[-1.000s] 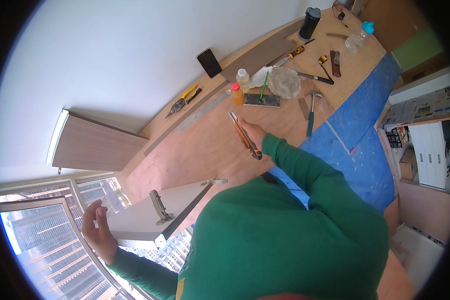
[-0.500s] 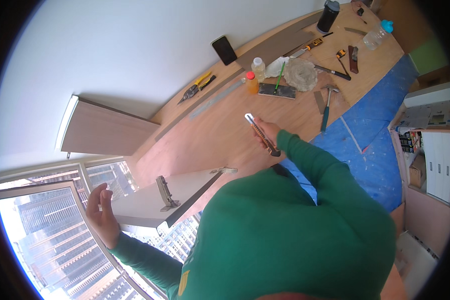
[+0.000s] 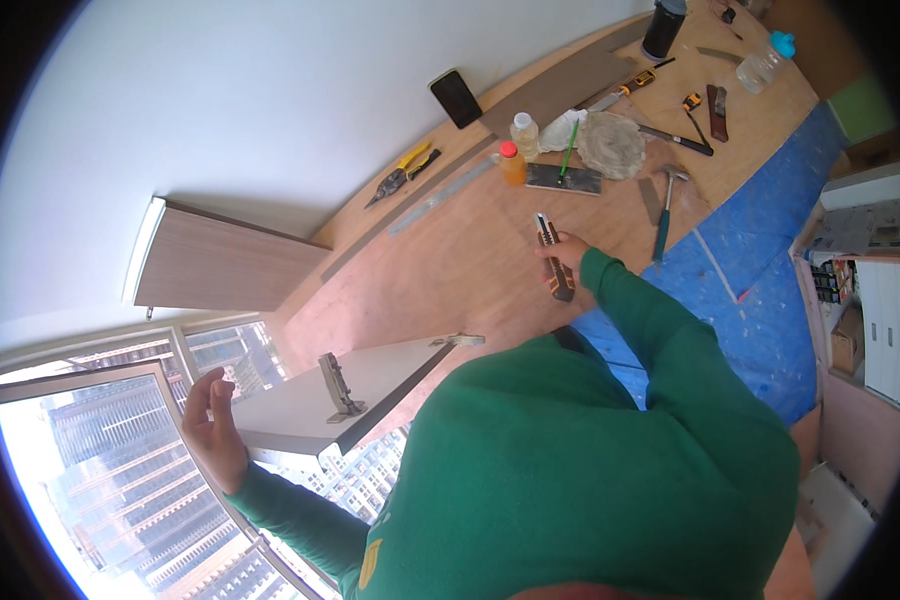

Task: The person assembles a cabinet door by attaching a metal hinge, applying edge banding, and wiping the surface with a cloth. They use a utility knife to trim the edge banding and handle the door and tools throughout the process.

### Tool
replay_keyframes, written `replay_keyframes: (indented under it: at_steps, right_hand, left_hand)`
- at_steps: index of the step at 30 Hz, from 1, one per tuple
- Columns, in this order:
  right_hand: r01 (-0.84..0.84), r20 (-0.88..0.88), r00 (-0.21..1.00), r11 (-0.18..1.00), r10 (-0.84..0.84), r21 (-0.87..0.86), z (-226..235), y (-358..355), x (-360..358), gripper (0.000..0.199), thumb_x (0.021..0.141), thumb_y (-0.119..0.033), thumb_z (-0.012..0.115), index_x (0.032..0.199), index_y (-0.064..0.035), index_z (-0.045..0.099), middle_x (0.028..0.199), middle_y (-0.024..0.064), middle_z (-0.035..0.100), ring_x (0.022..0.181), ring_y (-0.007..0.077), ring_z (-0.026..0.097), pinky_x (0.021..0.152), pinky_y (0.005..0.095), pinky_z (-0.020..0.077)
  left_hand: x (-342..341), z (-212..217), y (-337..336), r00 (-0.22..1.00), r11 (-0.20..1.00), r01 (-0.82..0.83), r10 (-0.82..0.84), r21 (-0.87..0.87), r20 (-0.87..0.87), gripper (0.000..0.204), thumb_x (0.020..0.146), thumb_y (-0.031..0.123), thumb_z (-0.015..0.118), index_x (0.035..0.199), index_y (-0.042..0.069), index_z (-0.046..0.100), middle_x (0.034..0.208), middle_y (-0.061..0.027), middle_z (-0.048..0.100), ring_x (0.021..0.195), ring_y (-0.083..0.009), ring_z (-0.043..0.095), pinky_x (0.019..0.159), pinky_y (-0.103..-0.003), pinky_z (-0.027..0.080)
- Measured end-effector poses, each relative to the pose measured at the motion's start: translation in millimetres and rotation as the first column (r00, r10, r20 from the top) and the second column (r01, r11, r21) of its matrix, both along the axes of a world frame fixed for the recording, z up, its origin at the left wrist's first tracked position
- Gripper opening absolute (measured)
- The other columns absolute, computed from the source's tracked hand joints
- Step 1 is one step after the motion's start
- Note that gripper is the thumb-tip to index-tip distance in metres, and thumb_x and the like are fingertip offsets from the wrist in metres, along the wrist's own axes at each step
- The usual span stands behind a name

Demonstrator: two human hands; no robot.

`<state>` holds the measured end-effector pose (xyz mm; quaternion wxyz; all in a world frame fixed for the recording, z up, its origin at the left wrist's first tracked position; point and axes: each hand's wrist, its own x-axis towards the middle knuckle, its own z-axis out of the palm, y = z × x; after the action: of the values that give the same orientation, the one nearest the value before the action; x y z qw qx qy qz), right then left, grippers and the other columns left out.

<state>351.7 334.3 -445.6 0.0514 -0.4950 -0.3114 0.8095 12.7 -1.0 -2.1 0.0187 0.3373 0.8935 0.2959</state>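
My right hand (image 3: 570,253) grips a black-and-orange utility knife (image 3: 558,284) above the wooden worktop (image 3: 440,265). The knife's pale blade end points away from me. At the left, my left hand (image 3: 213,432) is raised with its fingers loosely bent and apart, and nothing shows in it. Beside that hand is a white panel (image 3: 290,405) with a dark edge. A metal hinge (image 3: 338,388) stands up from the panel, and another hinge (image 3: 462,341) sits near its far end.
Behind the knife are an orange bottle (image 3: 512,165), a clear bottle (image 3: 524,132), a dark flat block (image 3: 580,180) and crumpled plastic (image 3: 613,145). A hammer (image 3: 664,220) lies rightward, near blue sheeting (image 3: 745,300). Snips (image 3: 402,175) and a phone (image 3: 456,98) are by the wall.
My right hand has moved slightly right with the utility knife, which is now turned more upright in the picture. My left hand keeps nearly the same pose. The whole view has shifted a little.
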Motion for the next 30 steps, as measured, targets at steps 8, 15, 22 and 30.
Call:
replay_keyframes:
  at_steps: [8, 15, 22, 30]
  right_hand:
    - [-0.573, 0.522, 0.778, 0.735, 0.349, 0.362, 27.0, -22.1, -15.8, 0.054, 0.081, -0.017, 0.079, 0.123, -0.0028, 0.049, 0.09, 0.0186, 0.07, 0.069, 0.0295, 0.072, 0.057, 0.0433, 0.057]
    - [-0.753, 0.724, 0.658, 0.17, 0.208, 0.636, -23.3, 2.0, -93.1, 0.046, 0.087, -0.022, 0.072, 0.128, -0.0101, 0.056, 0.118, 0.017, 0.066, 0.113, 0.036, 0.065, 0.093, 0.0501, 0.0534]
    - [-0.834, 0.835, 0.525, -0.095, 0.162, 0.543, -16.9, 43.2, -159.4, 0.026, 0.098, -0.018, 0.056, 0.122, -0.0134, 0.063, 0.126, 0.0118, 0.06, 0.12, 0.033, 0.059, 0.099, 0.048, 0.0502]
    - [-0.857, 0.856, 0.478, -0.11, 0.196, 0.503, -29.8, 59.3, -192.1, 0.028, 0.097, -0.018, 0.056, 0.124, -0.0152, 0.065, 0.127, 0.0095, 0.058, 0.125, 0.0316, 0.054, 0.1, 0.0493, 0.0485]
  left_hand:
    - [3.3, 1.5, 3.8, 0.999, 0.999, -0.034, 0.034, -0.018, -0.026, 0.026, 0.098, 0.018, 0.065, 0.112, -0.002, 0.074, 0.092, -0.0098, 0.073, 0.085, -0.0171, 0.064, 0.081, -0.032, 0.049]
    - [4.3, 0.5, 0.8, 0.996, 0.997, -0.08, 0.08, 0.01, -0.042, 0.026, 0.096, 0.02, 0.067, 0.109, -0.001, 0.075, 0.092, -0.0088, 0.074, 0.084, -0.0168, 0.062, 0.081, -0.032, 0.049]
    - [16.7, 4.5, -5.0, 0.987, 0.989, -0.148, 0.147, -0.012, -0.066, 0.026, 0.093, 0.02, 0.068, 0.106, -0.002, 0.075, 0.093, -0.0079, 0.072, 0.087, -0.0176, 0.06, 0.083, -0.033, 0.048]
    - [14.9, -0.2, -18.3, 0.995, 0.996, -0.079, 0.081, 0.034, -0.056, 0.027, 0.094, 0.02, 0.068, 0.105, -0.004, 0.073, 0.089, -0.009, 0.07, 0.083, -0.018, 0.062, 0.082, -0.034, 0.048]
